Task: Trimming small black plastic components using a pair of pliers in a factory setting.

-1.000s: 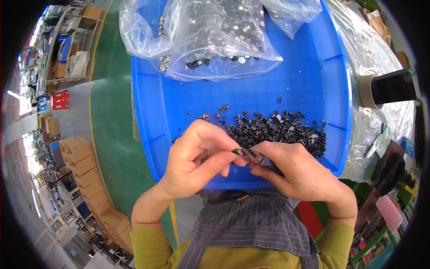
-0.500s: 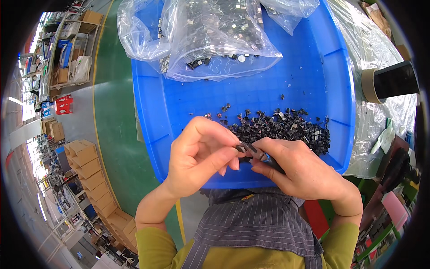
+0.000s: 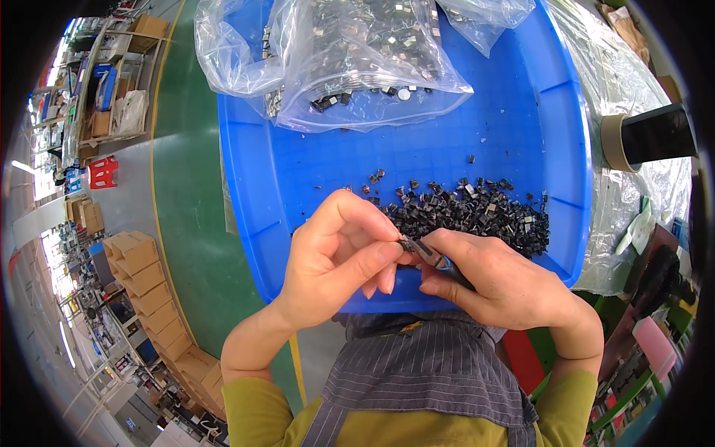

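Note:
My right hand (image 3: pixel 495 279) is closed round the dark handles of a pair of pliers or cutters (image 3: pixel 439 262) with a blue accent. The tool's metal jaws point left and meet the fingertips of my left hand (image 3: pixel 339 261). Thumb and index finger of that hand pinch a tiny dark part (image 3: pixel 403 246); its exact kind is too small to tell. Both hands are above the near side of a blue plastic tray (image 3: pixel 328 160). Just beyond them lies a heap of small black pieces (image 3: pixel 477 212), partly hidden by my hands.
Clear plastic bags (image 3: pixel 369 82) filled with small black and silvery parts lie at the tray's far end. To the right, a tape roll (image 3: pixel 615 143) stands beside a dark cylinder (image 3: pixel 659 138) on plastic sheeting (image 3: pixel 633 82). Cardboard boxes (image 3: pixel 153 290) line the floor at left.
The tool's jaws and the left fingertips have shifted very slightly. Both hands keep the same grip, and the view has moved a little.

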`<state>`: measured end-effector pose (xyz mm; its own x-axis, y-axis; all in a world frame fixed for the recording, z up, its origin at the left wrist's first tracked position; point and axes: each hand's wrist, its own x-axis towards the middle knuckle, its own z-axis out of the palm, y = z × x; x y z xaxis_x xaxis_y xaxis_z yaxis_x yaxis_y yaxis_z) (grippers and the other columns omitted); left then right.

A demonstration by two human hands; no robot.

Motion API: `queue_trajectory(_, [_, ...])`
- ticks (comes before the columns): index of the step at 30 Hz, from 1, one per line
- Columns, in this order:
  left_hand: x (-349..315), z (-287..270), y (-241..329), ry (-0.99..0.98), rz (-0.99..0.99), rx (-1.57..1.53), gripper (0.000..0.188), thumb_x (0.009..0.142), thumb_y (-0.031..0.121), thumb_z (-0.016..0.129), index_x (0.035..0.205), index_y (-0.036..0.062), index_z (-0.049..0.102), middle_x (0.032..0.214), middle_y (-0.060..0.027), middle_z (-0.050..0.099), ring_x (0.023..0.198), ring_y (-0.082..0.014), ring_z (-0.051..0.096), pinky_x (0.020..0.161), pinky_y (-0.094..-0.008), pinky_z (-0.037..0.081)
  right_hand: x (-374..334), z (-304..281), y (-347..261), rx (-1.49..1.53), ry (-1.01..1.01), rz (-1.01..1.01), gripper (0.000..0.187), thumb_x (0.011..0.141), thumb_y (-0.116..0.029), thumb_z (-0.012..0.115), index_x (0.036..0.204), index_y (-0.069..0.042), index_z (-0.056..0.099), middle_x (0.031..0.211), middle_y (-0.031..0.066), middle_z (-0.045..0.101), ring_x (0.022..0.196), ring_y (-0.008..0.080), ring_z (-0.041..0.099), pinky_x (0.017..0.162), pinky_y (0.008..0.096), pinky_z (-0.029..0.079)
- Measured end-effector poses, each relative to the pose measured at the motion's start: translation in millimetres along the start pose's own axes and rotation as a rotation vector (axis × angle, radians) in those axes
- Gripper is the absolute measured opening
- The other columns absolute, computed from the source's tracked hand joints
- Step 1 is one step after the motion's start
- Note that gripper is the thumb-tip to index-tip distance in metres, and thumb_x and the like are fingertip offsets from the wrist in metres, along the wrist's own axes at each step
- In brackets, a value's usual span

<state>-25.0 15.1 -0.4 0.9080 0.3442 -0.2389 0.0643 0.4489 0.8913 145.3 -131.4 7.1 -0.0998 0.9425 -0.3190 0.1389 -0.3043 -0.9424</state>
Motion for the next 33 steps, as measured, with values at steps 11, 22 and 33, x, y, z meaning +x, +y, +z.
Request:
queue_trajectory(11, [3.1, 1.9, -5.2, 0.008, 0.061, 0.005, 0.015, 0.094, 0.003, 0.059, 0.1, 0.0033, 0.046, 0.091, -0.0179, 0.058, 0.056, -0.0161, 0.06, 0.042, -0.0236, 0.047, -0.6, 0.0, -2.6, -0.031, 0.002, 0.012, 0.03, 0.091, -0.015, 0.062, 0.112, 0.001, 0.049, 0.094, 0.0248, 0.061, 0.092, 0.0453, 0.059, 0.075, 0.0498, 0.048])
queue_trajectory(22, [3.0, 1.4, -3.8, 0.009, 0.057, 0.051, 0.014, 0.093, -0.001, 0.057, 0.1, 0.0033, 0.045, 0.092, -0.0181, 0.057, 0.056, -0.0153, 0.058, 0.043, -0.0236, 0.047, 0.2, 0.9, -1.9, -0.068, 0.026, -0.014, 0.029, 0.091, -0.016, 0.062, 0.109, 0.002, 0.048, 0.095, 0.0246, 0.062, 0.093, 0.0449, 0.06, 0.075, 0.0503, 0.047])
queue_trajectory(33, [-0.1, 4.3, 1.0, 0.016, 0.005, 0.102, 0.01, 0.096, 0.001, 0.055, 0.104, 0.0023, 0.05, 0.091, -0.0095, 0.061, 0.067, -0.0116, 0.062, 0.052, -0.0225, 0.048, -1.5, 2.8, -2.3, -0.134, 0.069, 0.007, 0.028, 0.09, -0.016, 0.063, 0.108, 0.001, 0.048, 0.086, 0.0242, 0.064, 0.083, 0.0445, 0.062, 0.069, 0.0494, 0.049])
